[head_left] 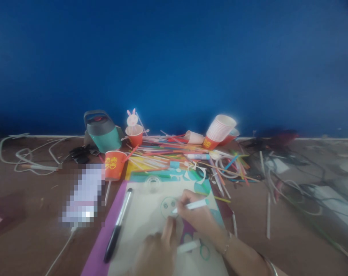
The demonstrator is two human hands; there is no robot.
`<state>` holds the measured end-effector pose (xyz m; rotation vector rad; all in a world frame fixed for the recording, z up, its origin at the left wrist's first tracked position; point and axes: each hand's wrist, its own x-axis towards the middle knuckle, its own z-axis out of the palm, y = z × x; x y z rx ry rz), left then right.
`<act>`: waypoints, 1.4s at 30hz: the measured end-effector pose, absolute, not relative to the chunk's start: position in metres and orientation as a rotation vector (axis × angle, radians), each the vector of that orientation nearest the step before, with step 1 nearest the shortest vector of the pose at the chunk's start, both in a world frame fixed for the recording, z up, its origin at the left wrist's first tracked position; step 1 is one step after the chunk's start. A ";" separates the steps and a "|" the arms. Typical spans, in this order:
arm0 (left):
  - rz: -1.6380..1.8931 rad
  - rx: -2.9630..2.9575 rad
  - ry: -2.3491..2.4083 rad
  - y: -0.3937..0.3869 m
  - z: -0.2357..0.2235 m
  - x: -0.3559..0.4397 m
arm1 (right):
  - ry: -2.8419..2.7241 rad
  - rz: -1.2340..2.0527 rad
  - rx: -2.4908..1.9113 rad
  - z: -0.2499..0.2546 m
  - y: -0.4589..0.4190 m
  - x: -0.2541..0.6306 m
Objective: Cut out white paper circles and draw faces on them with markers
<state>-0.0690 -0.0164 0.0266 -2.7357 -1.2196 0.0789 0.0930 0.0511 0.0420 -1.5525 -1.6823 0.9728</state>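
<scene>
My right hand (pixel 192 205) is closed round a white marker (pixel 195 205) with a light green end. The tip of the marker meets a round face (pixel 165 210) with two circled eyes on white paper (pixel 139 214). At the lower edge of this face, the blurred fingers of my left hand (pixel 159 245) are bent together and press on the paper. Whether the face is a loose disc or drawn on the sheet, I cannot tell. Below my right wrist lies a white marker cap or pen (pixel 189 246), beside a small green ring outline (pixel 204 251).
A black marker (pixel 118 226) lies along the purple sheet (pixel 97 245) on the left. Behind are a red cup (pixel 115 165), a rabbit face (pixel 132 119) in another cup, stacked cups (pixel 221 130), a teal jug (pixel 105 136) and many straws (pixel 162 149). A pixelated phone (pixel 83 193) is left.
</scene>
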 end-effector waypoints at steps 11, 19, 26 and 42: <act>0.057 -2.730 -1.238 -0.018 0.023 -0.070 | -1.685 0.974 -1.561 0.042 0.051 0.094; 0.043 -2.734 -1.244 -0.018 0.026 -0.069 | -1.688 0.978 -1.546 0.043 0.051 0.094; 0.068 -2.723 -1.274 -0.018 0.030 -0.068 | -1.692 0.996 -1.532 0.047 0.051 0.094; 0.038 -2.742 -1.255 -0.018 0.029 -0.068 | -1.675 0.993 -1.536 0.046 0.051 0.093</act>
